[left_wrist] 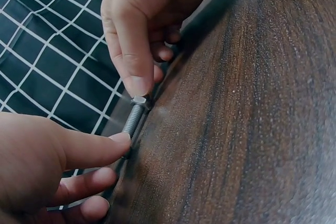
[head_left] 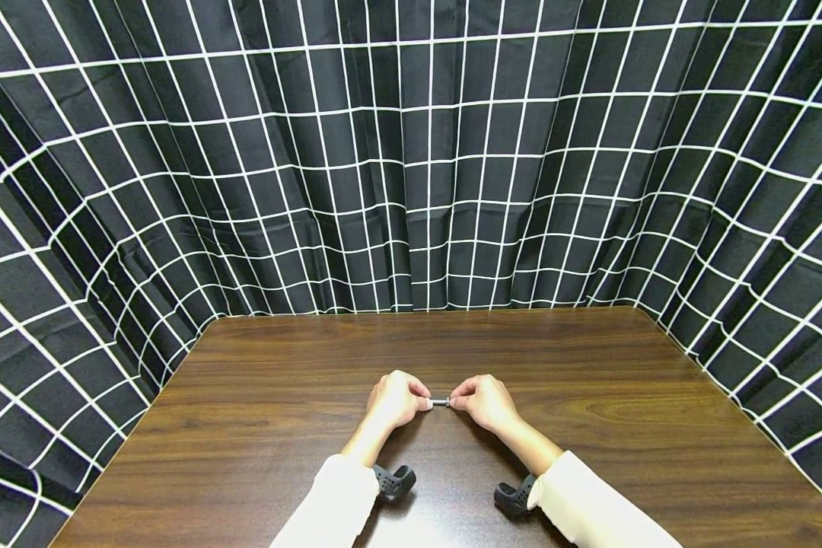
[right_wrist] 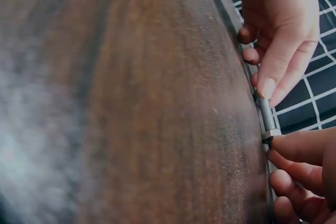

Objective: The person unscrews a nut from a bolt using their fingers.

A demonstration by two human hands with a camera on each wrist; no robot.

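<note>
A small silver bolt (head_left: 441,402) lies level between the two hands, just above or on the table; I cannot tell which. My left hand (head_left: 396,399) pinches one end between thumb and fingers. At the other end, my right hand (head_left: 485,400) holds it by the fingertips. The left wrist view shows the threaded shank (left_wrist: 133,120) bare between the hands. A hexagonal piece (right_wrist: 271,134) sits at the right fingertips; whether it is a nut or the bolt's head is unclear. Fingers cover both ends.
A brown wood-grain table (head_left: 301,358) extends beneath both arms. Dark curtains (head_left: 425,175) with a white grid hang behind it and along both sides. Black wrist mounts (head_left: 396,482) stick out inward from both white sleeves, low over the table.
</note>
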